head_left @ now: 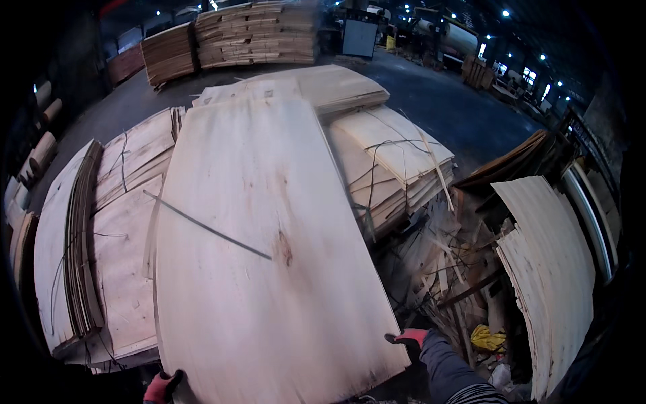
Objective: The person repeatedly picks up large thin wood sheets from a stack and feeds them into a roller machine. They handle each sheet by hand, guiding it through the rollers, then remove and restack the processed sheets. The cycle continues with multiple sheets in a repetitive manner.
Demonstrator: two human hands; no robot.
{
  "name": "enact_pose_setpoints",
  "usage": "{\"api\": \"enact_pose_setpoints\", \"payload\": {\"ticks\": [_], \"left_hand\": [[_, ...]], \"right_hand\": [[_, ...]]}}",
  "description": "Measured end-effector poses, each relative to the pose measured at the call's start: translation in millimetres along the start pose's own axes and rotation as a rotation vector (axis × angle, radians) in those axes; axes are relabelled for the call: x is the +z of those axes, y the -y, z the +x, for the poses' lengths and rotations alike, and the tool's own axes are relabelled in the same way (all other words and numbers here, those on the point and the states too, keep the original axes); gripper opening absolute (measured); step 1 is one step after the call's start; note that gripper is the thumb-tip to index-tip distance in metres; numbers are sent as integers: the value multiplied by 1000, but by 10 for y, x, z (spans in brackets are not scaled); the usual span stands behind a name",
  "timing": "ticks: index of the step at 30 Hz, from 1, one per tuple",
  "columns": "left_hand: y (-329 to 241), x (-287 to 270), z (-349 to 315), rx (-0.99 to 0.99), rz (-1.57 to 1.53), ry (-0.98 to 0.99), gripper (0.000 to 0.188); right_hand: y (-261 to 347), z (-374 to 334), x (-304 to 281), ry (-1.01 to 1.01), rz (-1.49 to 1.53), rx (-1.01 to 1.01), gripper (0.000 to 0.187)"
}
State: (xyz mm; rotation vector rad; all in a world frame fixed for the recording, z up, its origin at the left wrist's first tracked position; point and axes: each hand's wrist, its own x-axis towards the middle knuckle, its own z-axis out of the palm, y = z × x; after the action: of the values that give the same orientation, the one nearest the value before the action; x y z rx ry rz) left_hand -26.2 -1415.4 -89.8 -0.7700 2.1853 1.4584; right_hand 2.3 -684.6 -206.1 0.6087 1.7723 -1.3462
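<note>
A long, pale wood veneer sheet (229, 303) stretches away from me over the stacks, with a dark knot mark right of its middle. My left hand (161, 386), in a red and black glove, is closed on its near left corner. At the near right edge, my right hand (409, 337) grips the same sheet, thumb on top and the other fingers hidden beneath. A thin dark strip (207, 225) lies slantwise across the sheet's surface.
Tied veneer bundles lie at left (131, 269) and right (404, 151). Scrap wood (444, 269) and a yellow bag (488, 339) litter the floor beside my right arm. A curved veneer piece (552, 269) stands far right. Tall stacks (256, 37) rise behind.
</note>
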Motion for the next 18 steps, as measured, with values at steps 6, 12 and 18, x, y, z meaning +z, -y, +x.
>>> {"api": "enact_pose_setpoints", "payload": {"ticks": [6,12,18], "left_hand": [[-969,161,71,-10,-240,-9,40],[-1009,354,127,192,18,47,29],[-1351,451,-315,124,-164,91,39]], "right_hand": [[874,135,-184,-26,749,-237,30],[485,1146,-284,-230,110,-219,27],[1512,-353,-188,-263,328,-391,30]]}}
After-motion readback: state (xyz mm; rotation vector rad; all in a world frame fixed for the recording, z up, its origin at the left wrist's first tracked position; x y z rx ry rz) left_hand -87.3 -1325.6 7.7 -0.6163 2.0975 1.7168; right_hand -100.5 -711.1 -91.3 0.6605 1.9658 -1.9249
